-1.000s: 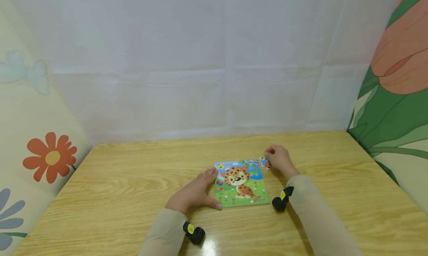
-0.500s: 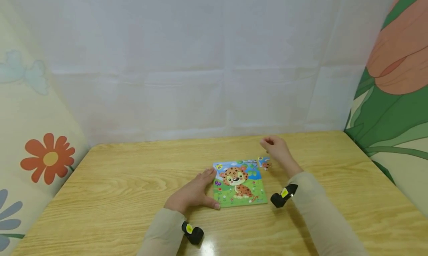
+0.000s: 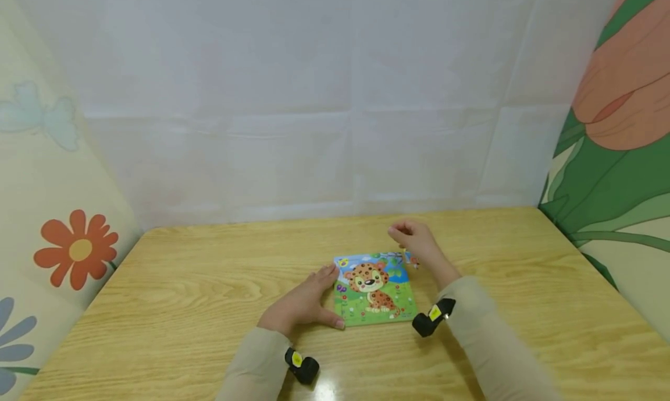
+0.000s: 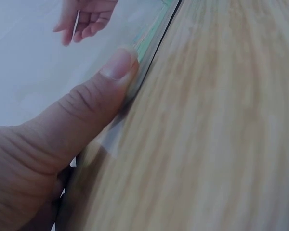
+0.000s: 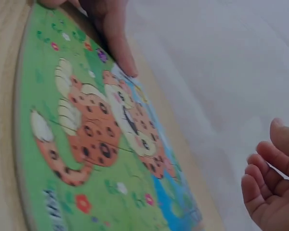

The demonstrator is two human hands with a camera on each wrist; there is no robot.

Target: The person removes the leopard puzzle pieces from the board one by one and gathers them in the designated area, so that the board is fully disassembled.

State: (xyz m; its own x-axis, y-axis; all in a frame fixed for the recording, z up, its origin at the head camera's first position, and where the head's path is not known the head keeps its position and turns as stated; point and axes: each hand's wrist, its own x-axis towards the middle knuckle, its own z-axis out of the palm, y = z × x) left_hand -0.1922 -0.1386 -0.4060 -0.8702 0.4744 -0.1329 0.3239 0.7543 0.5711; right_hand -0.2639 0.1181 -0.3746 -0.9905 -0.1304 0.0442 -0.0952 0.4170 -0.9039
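A square leopard jigsaw puzzle (image 3: 374, 290) lies flat on the table, thin cut lines showing across the picture in the right wrist view. My left hand (image 3: 303, 305) steadies its left side, the thumb (image 4: 89, 103) against the near edge and the straight index finger (image 5: 118, 48) on the picture. Beyond the upper right corner, my right hand (image 3: 421, 247) hovers with loosely bent fingers. Nothing shows between the thumb and fingers of that right hand (image 5: 274, 180). Partly hidden by it, a small blue and orange puzzle piece (image 3: 412, 260) sits beside the corner.
The wooden table (image 3: 209, 279) runs back to a white cloth (image 3: 293, 127). Painted walls with flowers (image 3: 78, 249) stand on both sides. Each wrist carries a small black camera (image 3: 431, 318).
My right hand has let go of the small piece, lifted, and moved left toward the puzzle's upper right corner. The left hand stays in place.
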